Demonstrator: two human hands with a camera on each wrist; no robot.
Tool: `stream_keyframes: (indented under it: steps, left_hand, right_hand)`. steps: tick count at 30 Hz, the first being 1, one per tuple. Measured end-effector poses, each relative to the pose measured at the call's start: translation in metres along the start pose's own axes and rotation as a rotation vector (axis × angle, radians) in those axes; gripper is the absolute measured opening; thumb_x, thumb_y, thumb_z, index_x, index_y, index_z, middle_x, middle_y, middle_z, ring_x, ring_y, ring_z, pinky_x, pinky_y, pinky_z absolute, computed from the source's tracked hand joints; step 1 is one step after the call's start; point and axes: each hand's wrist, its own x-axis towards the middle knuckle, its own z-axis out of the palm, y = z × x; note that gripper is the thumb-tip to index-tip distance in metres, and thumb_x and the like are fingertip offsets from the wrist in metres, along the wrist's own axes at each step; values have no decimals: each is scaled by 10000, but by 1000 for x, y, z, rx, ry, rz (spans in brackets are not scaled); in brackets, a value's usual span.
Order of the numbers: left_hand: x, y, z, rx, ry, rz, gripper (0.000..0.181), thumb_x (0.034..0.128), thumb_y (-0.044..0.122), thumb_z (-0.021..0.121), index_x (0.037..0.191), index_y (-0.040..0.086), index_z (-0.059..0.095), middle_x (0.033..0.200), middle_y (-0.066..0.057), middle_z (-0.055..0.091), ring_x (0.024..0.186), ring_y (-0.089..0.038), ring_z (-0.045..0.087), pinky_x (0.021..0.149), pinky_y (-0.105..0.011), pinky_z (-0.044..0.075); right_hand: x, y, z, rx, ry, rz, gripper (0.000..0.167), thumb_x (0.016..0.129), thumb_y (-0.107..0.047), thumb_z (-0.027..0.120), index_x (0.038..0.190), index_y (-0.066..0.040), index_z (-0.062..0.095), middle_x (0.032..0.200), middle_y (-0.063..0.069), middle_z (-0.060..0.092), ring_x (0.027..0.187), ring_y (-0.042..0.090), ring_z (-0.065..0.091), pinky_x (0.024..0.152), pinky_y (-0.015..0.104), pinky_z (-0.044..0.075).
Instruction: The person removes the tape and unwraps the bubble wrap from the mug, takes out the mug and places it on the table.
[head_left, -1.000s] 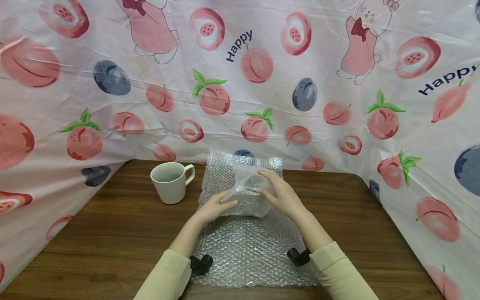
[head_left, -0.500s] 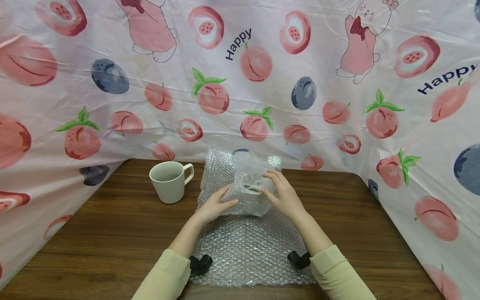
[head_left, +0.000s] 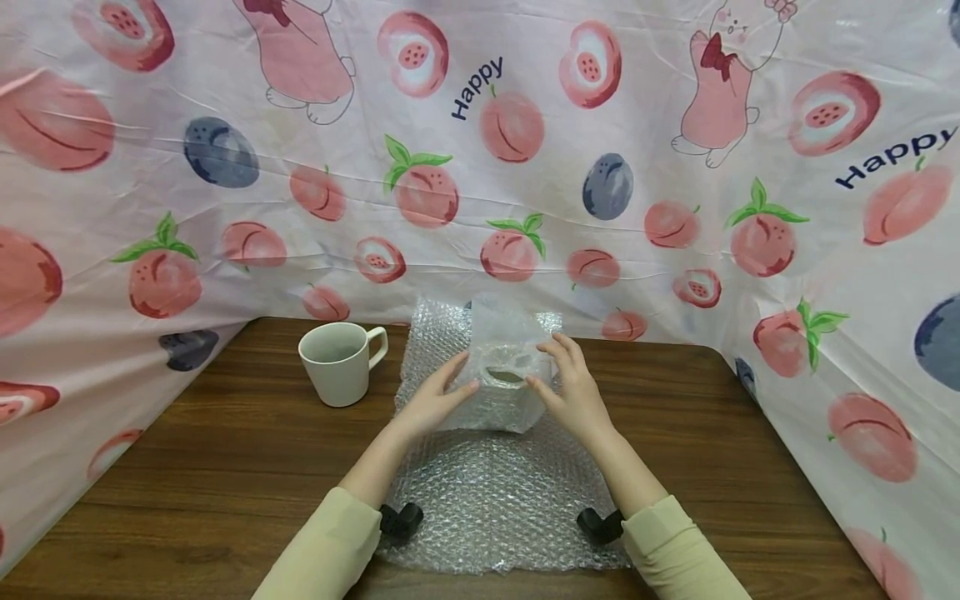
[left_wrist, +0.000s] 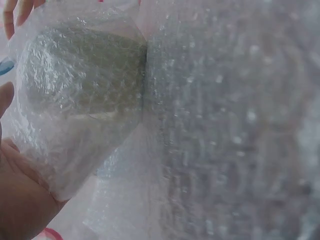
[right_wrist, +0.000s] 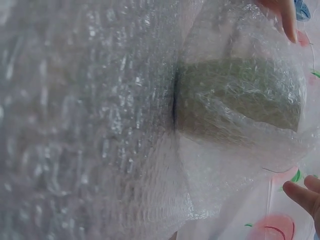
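Note:
A cup-like greyish-green object [left_wrist: 107,75], its exact kind blurred by the plastic, stands loosely wrapped in bubble wrap [head_left: 498,407]. A round opening shows at the top of the bundle in the head view. My left hand [head_left: 432,403] lies along the bundle's left side with fingers extended, touching the wrap. On the other side my right hand [head_left: 577,398] has its fingers spread, close to the wrap's upper right edge; whether it touches is hard to tell. A flap of wrap stands up behind the opening.
Under the bundle a larger bubble wrap sheet [head_left: 495,508] covers the middle of the wooden table [head_left: 225,483]. A white mug [head_left: 339,371] stands to the left, handle toward the bundle. Fruit-printed cloth [head_left: 555,192] hangs around the back and sides.
My left fingers have loosened from the wrap and moved up slightly; my right hand has drawn a little to the right. The wrap's top has opened and its flap has risen backward.

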Motion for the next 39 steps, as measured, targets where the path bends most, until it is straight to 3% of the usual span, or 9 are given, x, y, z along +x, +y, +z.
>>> stream_keyframes:
  steps: [6, 10, 15, 19, 22, 27, 39]
  left_hand:
    - [6, 7, 3, 92, 19, 6, 721, 938, 370, 615, 1524, 141, 262, 1518, -144, 306, 1378, -321, 285, 1086, -503, 254]
    - [9, 10, 4, 156, 13, 15, 781, 892, 375, 675, 1524, 160, 270, 1531, -116, 289, 1376, -354, 274, 1063, -568, 254]
    - [11, 8, 7, 192, 1, 25, 759, 880, 378, 690, 1502, 142, 324, 1523, -113, 307, 1382, -340, 271, 1071, -562, 243]
    - [11, 7, 9, 204, 4, 18, 733, 889, 393, 674, 1496, 154, 340, 1516, -117, 321, 1373, -350, 286, 1061, -567, 261]
    - [11, 6, 10, 197, 3, 9, 733, 890, 405, 670, 1498, 169, 336, 1519, -108, 317, 1371, -356, 289, 1051, -577, 274]
    - [10, 6, 10, 187, 3, -1, 725, 891, 403, 669, 1495, 178, 340, 1513, -119, 326, 1366, -371, 293, 1036, -595, 285]
    - [10, 4, 10, 175, 2, -24, 716, 894, 411, 664, 1498, 210, 336, 1521, -118, 308, 1366, -375, 289, 1030, -601, 291]
  right_hand:
    - [-3, 2, 2, 24, 49, 13, 521, 882, -156, 710, 1306, -54, 425, 1464, 231, 259, 1081, 417, 555, 800, 459, 533]
    - [-4, 3, 2, 49, 61, -6, 523, 876, -124, 712, 1298, -30, 417, 1454, 255, 267, 1136, 431, 534, 804, 469, 530]
    - [-5, 4, 2, 62, 54, -19, 492, 887, -110, 696, 1287, -8, 429, 1452, 261, 264, 1144, 441, 530, 818, 492, 519]
    - [-6, 4, 2, 44, 34, -44, 435, 907, -114, 672, 1273, 4, 469, 1425, 256, 313, 1142, 426, 532, 837, 479, 514]
    - [-7, 4, 1, 16, 23, -62, 397, 916, -130, 662, 1262, -9, 511, 1353, 216, 439, 1127, 393, 549, 861, 464, 507]
    - [-9, 2, -1, -35, 10, -62, 445, 874, -173, 720, 1264, -44, 549, 1247, 132, 573, 1145, 339, 554, 919, 477, 468]
    - [-12, 0, -5, -26, 52, -26, 389, 898, -141, 689, 1254, -42, 569, 1229, 122, 596, 1121, 313, 573, 921, 453, 470]
